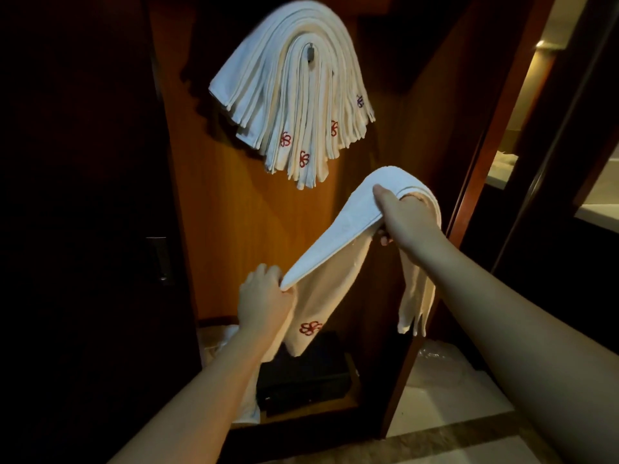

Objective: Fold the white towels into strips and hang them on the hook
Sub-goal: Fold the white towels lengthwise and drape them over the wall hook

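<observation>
Several folded white towels (pixel 291 92) with red flower logos hang fanned over a dark metal hook (pixel 310 52) on the wooden panel. Below them I hold one more white towel (pixel 335 236), folded into a long strip with a red logo near its lower corner. My right hand (pixel 407 219) grips the strip at its bend, thumb on top, and one end droops down past my wrist. My left hand (pixel 264 299) pinches the strip's lower left edge, pulling it taut on a slant.
The wooden panel (pixel 241 212) is the back of an open wardrobe with a dark door (pixel 83 229) at left. A black box (pixel 304 380) and some white cloth (pixel 217 343) lie on the bottom shelf. Pale floor (pixel 445 393) and a lit room lie to the right.
</observation>
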